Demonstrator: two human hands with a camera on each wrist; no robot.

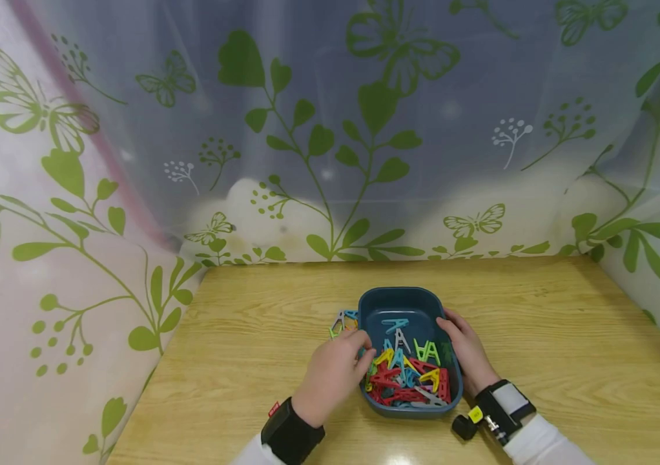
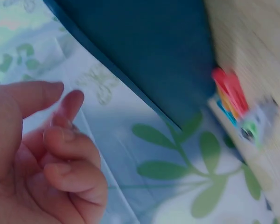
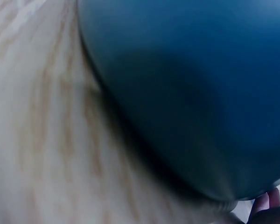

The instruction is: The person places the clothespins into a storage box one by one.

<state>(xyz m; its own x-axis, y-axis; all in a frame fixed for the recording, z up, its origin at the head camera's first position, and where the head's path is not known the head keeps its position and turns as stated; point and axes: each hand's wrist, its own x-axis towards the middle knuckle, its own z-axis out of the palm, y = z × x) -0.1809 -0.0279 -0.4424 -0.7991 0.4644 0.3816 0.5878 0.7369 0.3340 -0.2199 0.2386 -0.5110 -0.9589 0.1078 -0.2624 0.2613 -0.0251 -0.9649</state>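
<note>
A dark blue plastic basin [image 1: 402, 300] stands on the table, with many small plastic clothespins [image 1: 402, 378] in red, yellow, blue, green and grey heaped mostly at its near end. My right hand [image 1: 469, 349] grips the basin's right side, thumb at the rim and fingers outside, mostly hidden. Over the left rim hovers my left hand [image 1: 336, 365], its fingers loosely bent. In the left wrist view, nothing shows between the thumb and fingers of this left hand [image 2: 51, 154]. Only the basin's outer wall [image 3: 177, 93] fills the right wrist view.
A few more clothespins [image 1: 340, 321] lie on the table just left of the basin, partly hidden behind the left hand. The wooden table [image 1: 248, 323] is bounded at the back and sides by a leaf-and-butterfly printed curtain [image 1: 330, 129].
</note>
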